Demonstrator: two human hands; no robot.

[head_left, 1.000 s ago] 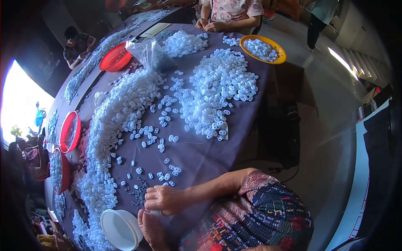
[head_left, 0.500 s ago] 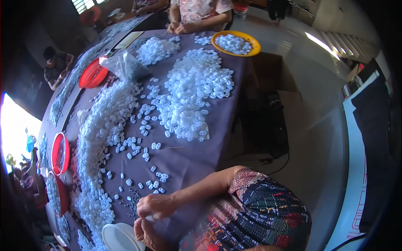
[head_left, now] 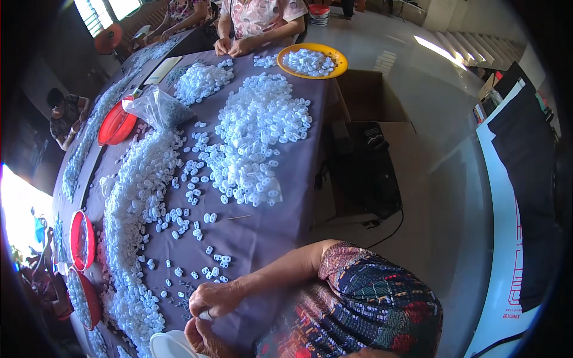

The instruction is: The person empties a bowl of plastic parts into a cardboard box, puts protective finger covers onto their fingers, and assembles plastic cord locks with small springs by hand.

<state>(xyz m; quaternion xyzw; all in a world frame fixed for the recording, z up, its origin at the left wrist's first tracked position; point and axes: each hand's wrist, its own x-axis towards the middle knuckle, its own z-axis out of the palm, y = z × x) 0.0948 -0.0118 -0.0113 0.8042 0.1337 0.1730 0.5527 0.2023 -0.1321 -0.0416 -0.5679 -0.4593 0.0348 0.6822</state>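
head cam's a wide fisheye up on the person's own head, aimed down and out along the table (head_left: 256, 241), with the right hand (head_left: 213, 299) and left hand (head_left: 206, 340) pretty close at the bottom, stairs (head_left: 471, 49) way off top right

Past the far edge of my cloth-covered table (head_left: 292, 179) I see a barred window (head_left: 107, 15) letting in daylight, with brown wooden furniture (head_left: 152, 14) just beside it. Off the right edge, a shiny grey floor (head_left: 441, 149) runs toward pale steps (head_left: 483, 51), where a strip of light (head_left: 440, 51) gleams. Beyond the left edge, white glare (head_left: 21, 200) lies below a dark wall (head_left: 43, 83).
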